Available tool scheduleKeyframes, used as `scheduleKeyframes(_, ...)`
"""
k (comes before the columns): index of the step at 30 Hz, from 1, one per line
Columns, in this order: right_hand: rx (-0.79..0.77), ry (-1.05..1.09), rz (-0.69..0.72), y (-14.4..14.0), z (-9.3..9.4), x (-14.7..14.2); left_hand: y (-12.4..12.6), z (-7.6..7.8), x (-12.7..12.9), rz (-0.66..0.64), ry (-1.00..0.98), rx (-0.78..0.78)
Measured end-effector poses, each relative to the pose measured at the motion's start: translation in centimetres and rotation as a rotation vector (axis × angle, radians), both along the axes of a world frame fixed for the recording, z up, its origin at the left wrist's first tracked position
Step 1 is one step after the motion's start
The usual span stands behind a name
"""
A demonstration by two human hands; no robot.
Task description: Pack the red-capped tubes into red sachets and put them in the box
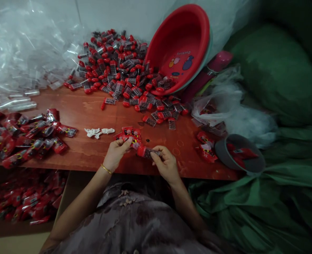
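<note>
My right hand (166,164) is closed around a small clear tube (147,152) with a red cap and dark pellets inside, its capped end pointing left. Close by, my left hand (116,155) pinches a red printed wrapper (136,144), which touches or nearly touches the tube's red cap. Several more red wrappers (130,131) lie on the table just beyond my left fingers. To the left of them sit crumpled white scraps (99,132).
A large heap of red-capped tubes (113,67) spills from a tilted red basin (182,38). Wrapped tubes (34,135) are piled at left, above a box of red packets (29,197). Clear empty tubes (18,104) lie behind. A grey bowl (220,151) stands at the right edge.
</note>
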State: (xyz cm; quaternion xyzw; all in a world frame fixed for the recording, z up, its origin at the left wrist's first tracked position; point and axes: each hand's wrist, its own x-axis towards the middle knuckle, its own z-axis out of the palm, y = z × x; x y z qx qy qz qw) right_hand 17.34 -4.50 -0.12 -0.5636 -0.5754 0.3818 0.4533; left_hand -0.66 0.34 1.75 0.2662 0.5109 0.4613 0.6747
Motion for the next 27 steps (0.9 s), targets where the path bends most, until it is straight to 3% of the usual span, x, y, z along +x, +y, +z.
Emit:
scheduleKeyframes(10, -0.013, 0.025, 0.054, -0.3, -0.1, -0.4, 0.3, -0.3, -0.6, -0.074, 0.070, 0.147)
scheduleKeyframes(17, 0.059, -0.071, -0.059, -0.6, -0.4, -0.4, 0.1, -0.7, -0.4, -0.121, 0.149, 0.229)
scheduleKeyframes(21, 0.002, 0.058, -0.092, -0.5, -0.5, -1.0, -0.4, -0.7, 0.4, -0.104, 0.179, 0.252)
scheduleKeyframes(27, -0.103, 0.330, -0.162, -0.3, -1.3, -3.3, -1.2, -1.1, 2.0, -0.033, 0.037, 0.167)
